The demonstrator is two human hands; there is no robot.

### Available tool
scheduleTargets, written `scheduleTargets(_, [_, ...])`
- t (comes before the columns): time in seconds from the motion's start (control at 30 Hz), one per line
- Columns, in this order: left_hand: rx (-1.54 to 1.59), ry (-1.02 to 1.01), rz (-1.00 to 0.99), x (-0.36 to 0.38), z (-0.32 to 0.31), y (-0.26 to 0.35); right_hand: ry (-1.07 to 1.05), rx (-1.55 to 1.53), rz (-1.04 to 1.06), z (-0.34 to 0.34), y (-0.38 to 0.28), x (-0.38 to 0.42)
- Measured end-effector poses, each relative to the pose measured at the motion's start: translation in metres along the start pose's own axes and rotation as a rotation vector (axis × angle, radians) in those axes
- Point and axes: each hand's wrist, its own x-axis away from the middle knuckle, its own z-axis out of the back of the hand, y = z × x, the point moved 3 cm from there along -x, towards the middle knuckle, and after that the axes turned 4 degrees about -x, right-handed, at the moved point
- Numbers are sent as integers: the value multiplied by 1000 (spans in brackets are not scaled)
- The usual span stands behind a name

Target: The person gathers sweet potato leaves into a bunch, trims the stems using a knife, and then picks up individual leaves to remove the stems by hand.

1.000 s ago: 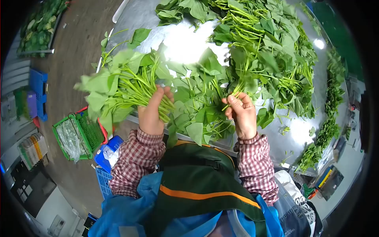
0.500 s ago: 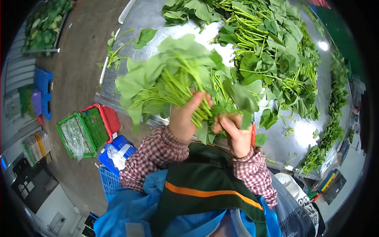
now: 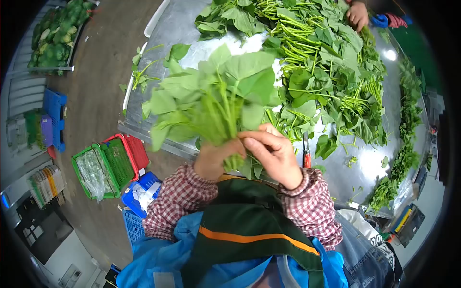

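Observation:
My left hand (image 3: 214,160) is wrapped round the stems of a bunch of leafy greens (image 3: 216,96), held upright above the table's near edge. Broad leaves fan out over the top, and short stem ends poke out below the fist. Close against the bunch, my right hand (image 3: 272,152) has its thumb and forefinger pinched together beside the left fingers; what lies between them is too small to make out. A knife with a red handle (image 3: 307,159) lies on the metal table just right of my right hand.
A large heap of greens (image 3: 326,72) covers the table (image 3: 192,55). Another person's hand (image 3: 357,17) touches its far end. Along the right edge runs a row of greens (image 3: 403,149). On the floor at left stand a green basket (image 3: 116,163), a red basket (image 3: 137,156) and a blue basket (image 3: 144,192).
The bunch has turned more upright, and my left hand has moved slightly down and left. My right hand has come closer to it. Another person's hand has appeared at the far right.

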Motion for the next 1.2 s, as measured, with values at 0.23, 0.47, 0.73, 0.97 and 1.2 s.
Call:
scheduleTargets(0.23, [75, 527, 161, 1, 53, -18, 213, 957, -295, 57, 131, -16])
scheduleTargets(0.47, [76, 546, 29, 6, 41, 9, 473, 108, -476, 99, 96, 4])
scheduleTargets(0.73, [-170, 519, -126, 0, 9, 18, 591, -189, -309, 74, 52, 25])
scheduleTargets(0.97, [-304, 263, -156, -15, -42, -12, 398, 51, -74, 10, 46, 38])
scheduleTargets(1.2, [-319, 237, -65, -13, -48, -1, 282, 203, -65, 10, 37, 35])
